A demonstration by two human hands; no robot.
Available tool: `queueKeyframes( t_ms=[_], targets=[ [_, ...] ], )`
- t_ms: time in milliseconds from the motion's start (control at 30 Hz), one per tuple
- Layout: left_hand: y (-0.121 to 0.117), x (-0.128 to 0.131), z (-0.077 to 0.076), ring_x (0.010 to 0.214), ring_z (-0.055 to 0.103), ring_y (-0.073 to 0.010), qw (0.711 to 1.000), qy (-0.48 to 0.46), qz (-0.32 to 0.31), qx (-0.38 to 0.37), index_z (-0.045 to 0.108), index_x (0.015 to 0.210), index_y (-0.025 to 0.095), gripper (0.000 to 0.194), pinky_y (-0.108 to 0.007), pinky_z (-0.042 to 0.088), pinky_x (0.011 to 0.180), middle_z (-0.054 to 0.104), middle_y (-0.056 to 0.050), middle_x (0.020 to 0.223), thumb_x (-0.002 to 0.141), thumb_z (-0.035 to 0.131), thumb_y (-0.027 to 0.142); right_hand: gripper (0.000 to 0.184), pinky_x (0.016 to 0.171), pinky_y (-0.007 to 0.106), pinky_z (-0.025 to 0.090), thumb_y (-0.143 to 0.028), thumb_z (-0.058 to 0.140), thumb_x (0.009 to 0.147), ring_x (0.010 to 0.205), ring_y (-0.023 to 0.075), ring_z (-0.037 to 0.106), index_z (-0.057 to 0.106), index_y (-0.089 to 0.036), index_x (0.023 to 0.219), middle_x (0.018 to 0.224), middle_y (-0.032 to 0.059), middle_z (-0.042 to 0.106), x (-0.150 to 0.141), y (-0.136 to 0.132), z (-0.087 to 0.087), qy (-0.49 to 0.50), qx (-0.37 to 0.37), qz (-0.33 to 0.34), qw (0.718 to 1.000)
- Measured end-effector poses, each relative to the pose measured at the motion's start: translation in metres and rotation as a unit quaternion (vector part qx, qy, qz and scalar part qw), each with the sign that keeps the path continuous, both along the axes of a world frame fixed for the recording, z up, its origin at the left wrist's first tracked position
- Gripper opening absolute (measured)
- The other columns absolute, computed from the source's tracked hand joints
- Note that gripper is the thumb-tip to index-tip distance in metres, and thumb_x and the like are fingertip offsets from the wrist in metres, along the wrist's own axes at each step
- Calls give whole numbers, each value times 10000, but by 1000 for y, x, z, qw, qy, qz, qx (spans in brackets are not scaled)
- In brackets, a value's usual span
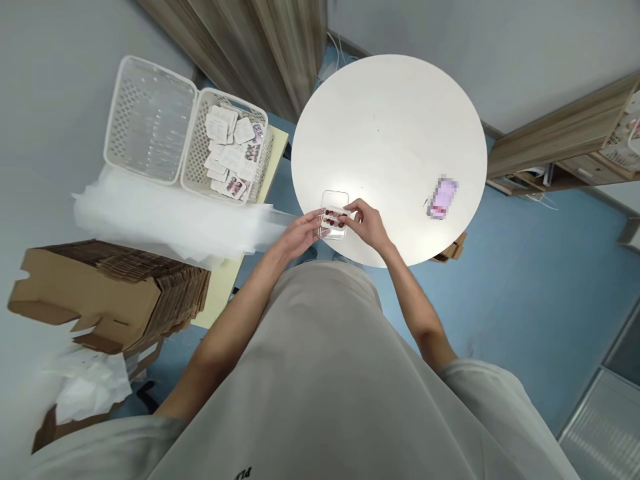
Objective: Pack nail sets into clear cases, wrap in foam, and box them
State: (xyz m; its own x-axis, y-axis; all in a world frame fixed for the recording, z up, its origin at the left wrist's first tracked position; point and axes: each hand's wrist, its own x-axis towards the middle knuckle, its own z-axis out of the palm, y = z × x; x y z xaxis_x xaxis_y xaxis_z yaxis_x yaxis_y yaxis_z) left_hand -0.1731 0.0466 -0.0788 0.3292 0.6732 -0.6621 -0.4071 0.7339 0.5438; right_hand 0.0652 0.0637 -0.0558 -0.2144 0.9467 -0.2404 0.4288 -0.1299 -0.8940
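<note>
At the near edge of the round white table [390, 120], my left hand [299, 237] grips the left side of a clear plastic box [335, 198], which has its lid open. A small white card [327, 224] with two rows of dark red and pale oval pieces, like press-on nails, lies over the lower part of the box. My right hand [369, 225] pinches the right edge of this card between thumb and fingers. Whether the card rests on the box floor or just above it, I cannot tell.
To the left, one white basket [192, 127] holds clear plastic boxes, and another basket [186, 163] holds several similar cards [230, 157]. White packing sheets [165, 217] and flattened cardboard boxes [100, 290] lie nearer. A blurred-out purple object [444, 197] sits on the table's right.
</note>
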Motion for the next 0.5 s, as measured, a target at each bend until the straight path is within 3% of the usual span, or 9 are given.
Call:
queueKeyframes(
  t_ms=[300, 500],
  targets=[
    [-2, 7, -1, 1192, 745, -247, 1000, -13, -20, 12, 755, 1359, 188, 460, -380, 582, 1043, 771, -126, 1351, 907, 832, 230, 224, 713, 302, 465, -417, 696, 1028, 715, 150, 571, 719, -229, 1149, 1141, 55, 697, 6, -25, -2, -96, 35, 39, 994],
    [-7, 12, -1, 1217, 730, -253, 1000, -8, -20, 18, 753, 1375, 186, 469, -378, 575, 1051, 762, -128, 1377, 917, 833, 247, 255, 657, 302, 447, -445, 652, 1074, 743, 150, 597, 794, -263, 1183, 1245, 80, 654, 1, -37, -3, -190, 74, 59, 977]
  ],
)
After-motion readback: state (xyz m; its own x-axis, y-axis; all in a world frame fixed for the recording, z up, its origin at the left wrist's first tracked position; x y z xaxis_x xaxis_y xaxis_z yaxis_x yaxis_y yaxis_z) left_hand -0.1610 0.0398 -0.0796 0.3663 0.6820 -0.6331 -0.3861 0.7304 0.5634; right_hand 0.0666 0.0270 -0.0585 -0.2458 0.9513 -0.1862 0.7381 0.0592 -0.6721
